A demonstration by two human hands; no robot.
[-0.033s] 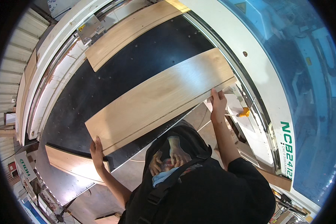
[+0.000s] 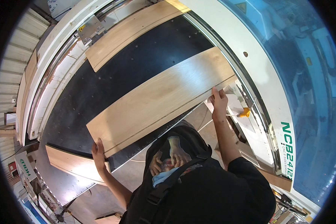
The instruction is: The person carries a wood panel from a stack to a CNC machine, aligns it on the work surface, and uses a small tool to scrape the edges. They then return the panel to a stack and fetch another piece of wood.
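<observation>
A long wood-grain panel [image 2: 160,99] with a narrow groove along its near edge lies slantwise over a black machine table [image 2: 82,91]. At its near left corner my left hand [image 2: 98,154] is closed on the end, thumb on top. My right hand [image 2: 219,102] grips the near edge close to the right end, its thumb over the top face and the other fingers mostly hidden beneath. Whether the panel rests on the table or is slightly raised, I cannot tell.
Another grooved panel [image 2: 134,33] lies at the far side, beside a metal clamp block [image 2: 91,30]. A wood-toned panel [image 2: 72,164] sits at the near left. On the right run a white machine frame [image 2: 265,78] and a blue transparent cover [image 2: 306,93]. A yellow fitting [image 2: 245,112] stands near my right hand.
The panel has shifted very slightly: its left end came a little nearer and to the right, its right end a little farther away. Both hands moved with it.
</observation>
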